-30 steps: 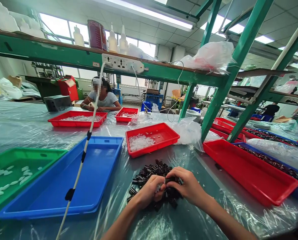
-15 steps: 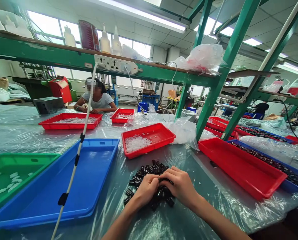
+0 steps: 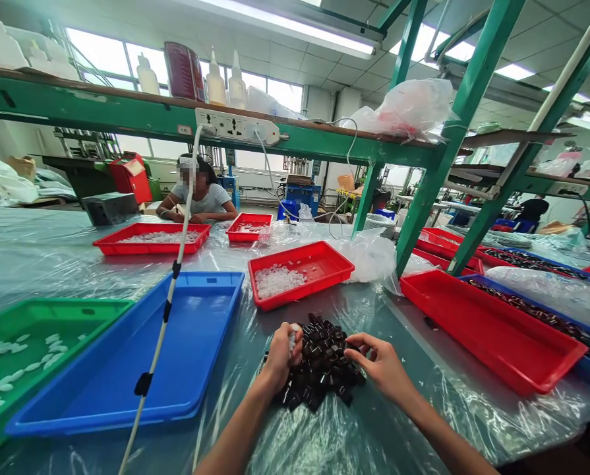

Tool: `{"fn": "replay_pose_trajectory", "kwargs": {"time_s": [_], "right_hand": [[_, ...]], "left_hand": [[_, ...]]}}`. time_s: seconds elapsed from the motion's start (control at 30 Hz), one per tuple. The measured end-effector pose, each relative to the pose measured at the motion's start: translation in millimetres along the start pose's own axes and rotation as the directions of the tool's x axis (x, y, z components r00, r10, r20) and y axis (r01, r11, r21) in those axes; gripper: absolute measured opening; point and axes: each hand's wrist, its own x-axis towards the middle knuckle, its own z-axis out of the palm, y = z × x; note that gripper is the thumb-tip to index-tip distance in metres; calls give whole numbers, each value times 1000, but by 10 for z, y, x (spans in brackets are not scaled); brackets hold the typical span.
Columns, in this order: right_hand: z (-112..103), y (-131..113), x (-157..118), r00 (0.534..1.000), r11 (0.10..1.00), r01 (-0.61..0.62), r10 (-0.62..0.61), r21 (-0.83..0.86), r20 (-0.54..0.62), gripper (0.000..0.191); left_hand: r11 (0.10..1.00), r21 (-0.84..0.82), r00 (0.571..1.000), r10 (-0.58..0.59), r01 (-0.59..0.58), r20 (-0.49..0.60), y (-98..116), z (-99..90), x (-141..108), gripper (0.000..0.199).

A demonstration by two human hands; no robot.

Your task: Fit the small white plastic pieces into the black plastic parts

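A heap of small glossy black pieces (image 3: pixel 319 366) lies on the plastic-covered table in front of me. At its left side my left hand (image 3: pixel 281 356) is closed around several small white pieces (image 3: pixel 293 338), which show between thumb and fingers. My right hand (image 3: pixel 378 364) is at the heap's right edge, thumb and index finger closed on a small black piece (image 3: pixel 353 346) that they partly hide. Just beyond the heap, a red tray (image 3: pixel 324 277) holds loose white pieces (image 3: pixel 277 282) on its left side.
A long blue tray (image 3: pixel 126 369) and a green tray with white pieces (image 3: pixel 91 315) stand to the left. On the right is a long red tray (image 3: pixel 492 330) beside a blue tray of dark pieces. A white cable (image 3: pixel 157 343) hangs in front. Across the table sits a person (image 3: pixel 203 194).
My hands, earlier together over the heap, have moved apart, left hand to the left and right hand to the right. White pieces now show in my left hand. The view has shifted slightly.
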Motion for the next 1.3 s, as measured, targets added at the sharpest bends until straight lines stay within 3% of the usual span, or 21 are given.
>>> {"fn": "replay_pose_trajectory", "kwargs": {"time_s": [0.1,0.2,0.37,0.47,0.53,0.6,0.7,0.8,1.03,1.13,1.3], "right_hand": [[-58,61,-20,999,1000,1,0,-22,39,31],[16,29,-26,995,999,13,-9,-44,94,29],[260,-80,48,978,980,179,-168,-89,123,25],[186,2,94,961,940,269,-248,-208,121,29],[-13,169,71,982,921,187,-175,-342,67,26],[-285,402,-13,999,865,27,-46,-501,-24,26],[-678,753,-219,981,676,-194,136,-711,-138,29],[-879,964,-417,956,529,-240,272,-814,-106,36],[-799,922,-452,952,516,-19,270,-857,142,30],[-770,902,-355,953,497,-32,276,-867,123,31],[-709,912,-152,963,490,-151,270,-859,-16,35]], "left_hand": [[989,-143,998,-18,26,62,56,-6,-16,21],[969,-245,992,-6,38,128,120,-13,-30,23],[959,-283,999,-10,20,39,185,-70,-20,29],[938,-346,1000,-2,2,-1,242,-118,-31,29],[917,-398,1000,-1,-2,-9,304,-137,-49,28],[898,-439,1000,-14,8,-9,368,-142,-71,27],[874,-485,999,-51,36,-17,426,-132,-91,28],[863,-503,997,-76,56,-20,412,-118,-89,29],[879,-475,997,-75,53,-28,358,-97,-82,33],[884,-467,997,-60,35,-39,376,-105,-83,34],[892,-453,999,-33,12,-40,371,-139,-73,35]]}}
